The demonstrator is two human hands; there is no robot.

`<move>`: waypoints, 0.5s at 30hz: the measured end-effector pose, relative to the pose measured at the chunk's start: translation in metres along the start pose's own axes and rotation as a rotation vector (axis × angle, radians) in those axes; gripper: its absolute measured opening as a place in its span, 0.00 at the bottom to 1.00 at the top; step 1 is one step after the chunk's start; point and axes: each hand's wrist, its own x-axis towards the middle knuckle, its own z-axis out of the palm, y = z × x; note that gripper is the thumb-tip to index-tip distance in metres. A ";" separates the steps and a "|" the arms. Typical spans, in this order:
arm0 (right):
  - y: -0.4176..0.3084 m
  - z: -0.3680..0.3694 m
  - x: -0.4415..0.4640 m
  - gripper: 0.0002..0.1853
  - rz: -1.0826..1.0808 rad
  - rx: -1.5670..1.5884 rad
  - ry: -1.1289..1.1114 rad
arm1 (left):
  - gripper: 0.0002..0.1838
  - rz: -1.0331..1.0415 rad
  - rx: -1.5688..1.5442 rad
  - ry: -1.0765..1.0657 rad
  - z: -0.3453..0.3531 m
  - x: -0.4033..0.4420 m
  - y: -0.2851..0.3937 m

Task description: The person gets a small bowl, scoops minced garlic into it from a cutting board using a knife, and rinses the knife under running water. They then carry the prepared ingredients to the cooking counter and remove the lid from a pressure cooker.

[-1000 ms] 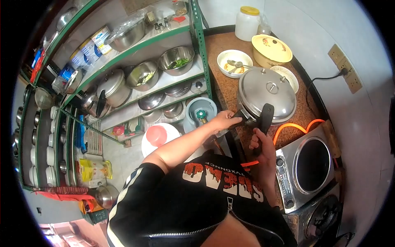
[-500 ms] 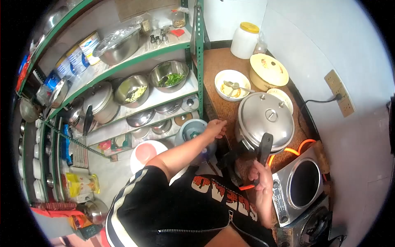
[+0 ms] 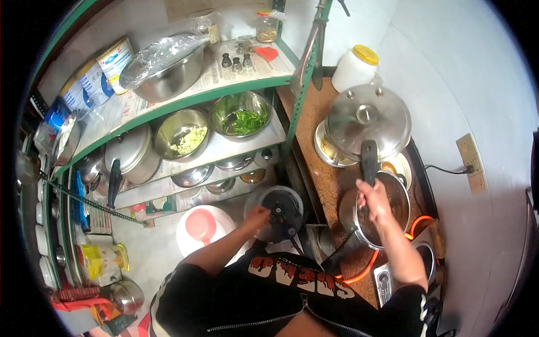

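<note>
My right hand is closed round the black handle of the steel pressure cooker lid, which is raised off the pot. Below the lid, the open cooker pot stands on the brown counter, its black handle pointing down and left. The lid partly covers a white bowl with food scraps. Over the grey-blue gas cylinder on the left is my left hand, its fingers small and blurred.
Green-framed shelves on the left hold a bowl of chopped greens, a bowl of pale chopped pieces and a lidded pot. A hot plate and orange hose lie at the right; a yellow-lidded jar stands behind.
My right hand has lifted the lid up and away from the pot, uncovering it. My left hand has left the pot handle and moved left and down over the gas cylinder.
</note>
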 end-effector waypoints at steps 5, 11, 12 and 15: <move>-0.031 0.013 0.103 0.11 -0.183 -0.429 -0.055 | 0.13 -0.103 -0.063 0.226 -0.067 -0.022 -0.044; -0.052 0.068 0.180 0.15 -0.407 -1.114 0.202 | 0.14 -0.139 -0.195 0.364 -0.110 -0.044 -0.070; -0.051 0.076 0.190 0.16 -0.380 -1.190 0.226 | 0.15 -0.142 -0.188 0.372 -0.117 -0.043 -0.078; -0.051 0.095 0.207 0.22 -0.282 -1.370 0.257 | 0.19 -0.156 -0.186 0.391 -0.140 -0.040 -0.094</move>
